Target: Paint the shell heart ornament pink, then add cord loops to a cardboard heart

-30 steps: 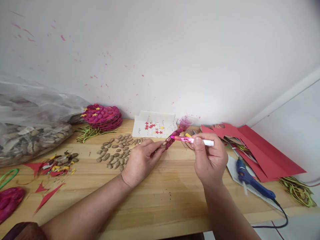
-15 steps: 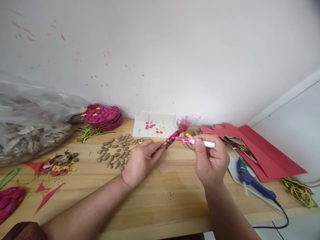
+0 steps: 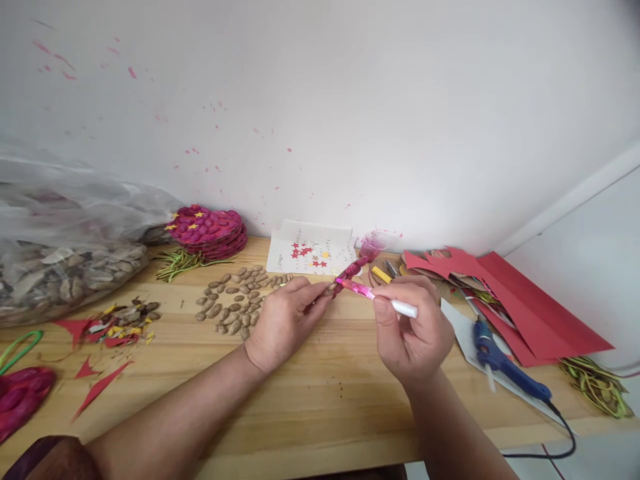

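My left hand [image 3: 291, 320] pinches the near end of a magenta-painted, bumpy craft piece [image 3: 352, 268], seen nearly edge-on above the table. Between the thumb and fingers of my right hand [image 3: 413, 327] is a white-ended paintbrush or marker [image 3: 360, 289], smeared with pink. Its pink tip touches the craft piece close to my left fingertips. Just behind stands a clear cup stained with pink paint [image 3: 373, 243]. Loose brown seeds or shells [image 3: 234, 308] lie left of my left hand. The craft piece's far face is hidden.
At the back left are a stack of magenta pieces [image 3: 210, 233] and a plastic bag of shells [image 3: 65, 273]. White paper [image 3: 280, 260] bears small stars. On the right lie red card [image 3: 545, 313] and a corded blue glue gun [image 3: 510, 363]. Red scraps [image 3: 103, 390] lie left.
My right hand has moved left and slightly down, bringing the pink tip along the craft piece's edge nearer my left fingers. My left hand keeps its grip. The view has shifted slightly.
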A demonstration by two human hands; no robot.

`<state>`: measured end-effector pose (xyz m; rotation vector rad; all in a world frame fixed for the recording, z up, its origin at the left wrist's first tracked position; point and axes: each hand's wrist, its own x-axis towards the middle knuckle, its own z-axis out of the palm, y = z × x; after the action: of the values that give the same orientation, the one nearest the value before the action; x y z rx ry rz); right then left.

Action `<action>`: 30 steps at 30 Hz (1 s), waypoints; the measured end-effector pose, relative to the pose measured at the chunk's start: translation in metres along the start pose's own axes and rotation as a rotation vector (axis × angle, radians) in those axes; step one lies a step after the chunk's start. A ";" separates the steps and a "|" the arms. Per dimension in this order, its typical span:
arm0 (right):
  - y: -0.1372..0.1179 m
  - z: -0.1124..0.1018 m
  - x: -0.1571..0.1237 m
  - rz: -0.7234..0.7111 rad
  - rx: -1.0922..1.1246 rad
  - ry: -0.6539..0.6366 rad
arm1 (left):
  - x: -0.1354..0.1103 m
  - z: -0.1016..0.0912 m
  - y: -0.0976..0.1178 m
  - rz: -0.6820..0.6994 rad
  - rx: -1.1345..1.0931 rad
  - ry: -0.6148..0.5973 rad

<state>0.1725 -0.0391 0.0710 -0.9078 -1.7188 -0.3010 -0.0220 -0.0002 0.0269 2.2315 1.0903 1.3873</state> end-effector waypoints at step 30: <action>0.002 -0.001 0.001 -0.082 -0.091 -0.021 | 0.006 -0.003 0.004 -0.118 -0.167 0.035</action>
<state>0.1749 -0.0378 0.0715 -0.9097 -1.7765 -0.4283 -0.0209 0.0015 0.0346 2.0012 1.0577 1.4174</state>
